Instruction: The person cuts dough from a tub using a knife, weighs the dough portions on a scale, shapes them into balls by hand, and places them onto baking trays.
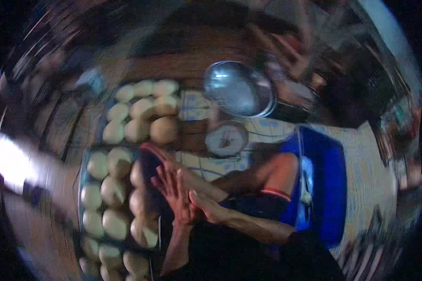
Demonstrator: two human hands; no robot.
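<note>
My left hand (175,196) is raised over my lap, its fingers stretched out and spread. My right hand (208,207) comes in from the right and meets it at the palm; its fingers are largely hidden and blurred. I see nothing held between the two hands. Left of them, a dark tray (83,175) holds rows of pale, round balls that look like dough (113,189). Farther back, more pale dough-like balls (143,107) sit in rows.
A shiny metal bowl (237,89) stands beyond my crossed legs (272,175). Nearer is a small round whitish dish or scale (227,139). To the right lies a blue tub (330,187) with a pale item inside. A patterned sheet (361,164) covers the floor.
</note>
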